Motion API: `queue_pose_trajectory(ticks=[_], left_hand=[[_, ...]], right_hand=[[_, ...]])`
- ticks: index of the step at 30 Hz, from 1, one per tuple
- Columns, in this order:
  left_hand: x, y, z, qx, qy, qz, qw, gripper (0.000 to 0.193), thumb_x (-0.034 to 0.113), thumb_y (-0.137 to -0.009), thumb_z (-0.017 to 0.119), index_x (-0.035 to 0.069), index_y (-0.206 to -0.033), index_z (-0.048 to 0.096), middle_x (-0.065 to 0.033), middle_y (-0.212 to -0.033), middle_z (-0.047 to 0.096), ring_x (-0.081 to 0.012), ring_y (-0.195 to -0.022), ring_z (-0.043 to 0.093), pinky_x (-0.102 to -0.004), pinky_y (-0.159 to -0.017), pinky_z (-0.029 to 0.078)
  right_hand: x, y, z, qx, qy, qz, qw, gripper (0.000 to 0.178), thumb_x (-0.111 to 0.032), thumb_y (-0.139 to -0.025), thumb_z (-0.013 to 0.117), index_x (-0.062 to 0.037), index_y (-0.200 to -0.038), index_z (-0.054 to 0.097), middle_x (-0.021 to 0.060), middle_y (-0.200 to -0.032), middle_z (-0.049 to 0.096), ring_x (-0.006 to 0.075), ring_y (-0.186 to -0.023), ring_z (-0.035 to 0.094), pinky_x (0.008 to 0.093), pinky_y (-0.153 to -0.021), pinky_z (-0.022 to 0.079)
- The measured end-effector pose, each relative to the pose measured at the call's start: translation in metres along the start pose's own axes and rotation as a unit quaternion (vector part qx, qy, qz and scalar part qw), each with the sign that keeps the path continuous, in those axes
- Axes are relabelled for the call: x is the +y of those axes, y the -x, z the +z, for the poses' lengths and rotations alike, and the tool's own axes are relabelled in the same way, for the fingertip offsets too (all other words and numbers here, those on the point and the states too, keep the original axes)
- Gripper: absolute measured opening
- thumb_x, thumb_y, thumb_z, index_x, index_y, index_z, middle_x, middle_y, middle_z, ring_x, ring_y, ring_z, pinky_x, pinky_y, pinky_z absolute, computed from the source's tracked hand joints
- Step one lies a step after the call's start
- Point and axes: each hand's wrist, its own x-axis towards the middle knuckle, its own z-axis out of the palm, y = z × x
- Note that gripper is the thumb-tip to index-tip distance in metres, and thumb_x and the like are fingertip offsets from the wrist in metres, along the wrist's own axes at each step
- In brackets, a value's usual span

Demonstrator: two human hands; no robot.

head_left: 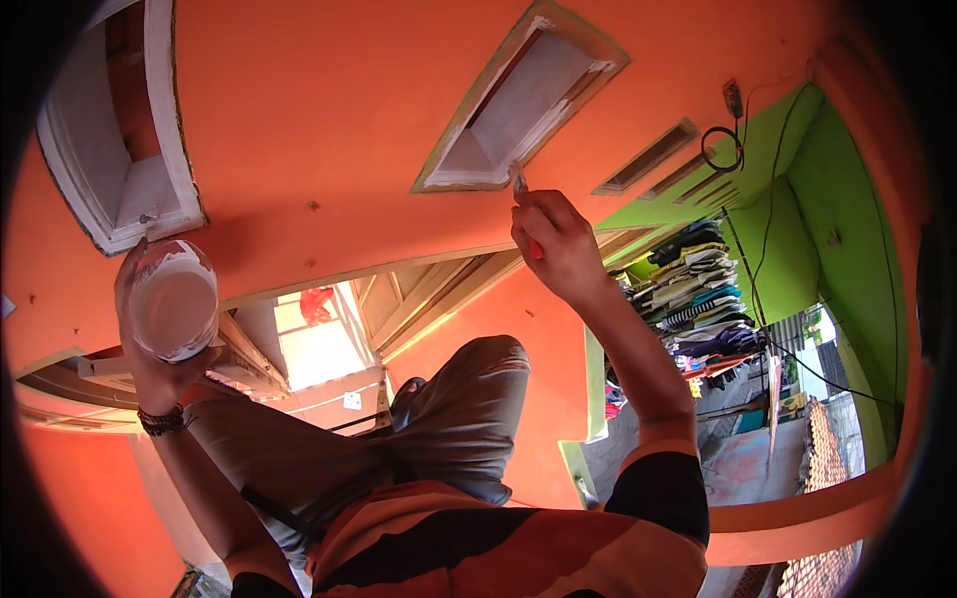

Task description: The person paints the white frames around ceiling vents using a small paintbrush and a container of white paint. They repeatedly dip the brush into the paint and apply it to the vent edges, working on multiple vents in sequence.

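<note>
My left hand [152, 371] is wrapped round a clear plastic cup [175, 299] with white paint on its inside. My right hand [560, 242] grips a small paintbrush [517, 180], whose red handle end shows below the fingers. The bristles touch or nearly touch the lower right corner of a slanted vent opening [528, 90] in the orange wall. White paint covers much of the vent's border, and a dull, greenish-brown edge surrounds it. Another vent opening with a white-painted border [162, 70] lies above my left hand.
The orange wall [309, 110] spans the upper view. Smaller vents [650, 157] and a hanging black cable loop [722, 148] are at right. Clothes [698, 289] hang beyond, near a green wall [847, 199]. A window or door opening [324, 334] lies below, near my bent knees.
</note>
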Motion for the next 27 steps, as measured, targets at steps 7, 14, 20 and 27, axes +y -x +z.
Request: queue_pose_trajectory(ticks=[7,14,20,27], left_hand=[[0.001,0.0,-0.004,-0.011,0.004,-0.026,1.0,0.106,0.004,-0.045,0.075,0.007,-0.144,0.036,-0.0096,-0.132,0.048,-0.026,-0.115,0.054,-0.038,-0.099,0.046],[0.005,-0.003,-0.001,-0.012,0.0,0.006,1.0,0.105,0.001,-0.045,0.075,0.006,-0.143,0.037,-0.0103,-0.133,0.047,-0.0271,-0.116,0.055,-0.0395,-0.099,0.048],[-0.002,0.0,0.001,0.0,0.004,0.014,1.0,0.107,0.005,-0.046,0.071,0.008,-0.146,0.034,-0.0096,-0.132,0.047,-0.0251,-0.116,0.053,-0.0377,-0.101,0.046],[-0.003,0.0,-0.002,-0.001,-0.001,0.012,1.0,0.105,0.001,-0.045,0.074,0.006,-0.143,0.036,-0.0094,-0.13,0.049,-0.0256,-0.116,0.054,-0.0381,-0.099,0.047]], right_hand=[[0.007,-0.028,-0.032,0.101,0.02,0.042,0.994,0.028,0.01,-0.068,0.068,-0.0049,-0.089,0.058,0.0118,-0.102,0.061,0.0255,-0.078,0.064,0.0337,-0.06,0.054],[0.029,-0.038,-0.035,0.091,0.036,0.04,0.994,0.025,0.01,-0.07,0.068,-0.0037,-0.088,0.057,0.0122,-0.099,0.062,0.0253,-0.072,0.063,0.0346,-0.055,0.052],[0.015,-0.031,-0.029,0.013,0.014,-0.012,1.0,0.024,0.009,-0.073,0.069,-0.0048,-0.089,0.058,0.0116,-0.097,0.063,0.0246,-0.074,0.065,0.0336,-0.057,0.053],[0.015,-0.051,-0.05,0.07,0.007,0.03,0.997,0.026,0.009,-0.071,0.069,-0.0055,-0.09,0.059,0.0112,-0.097,0.062,0.0241,-0.074,0.064,0.0336,-0.058,0.052]])
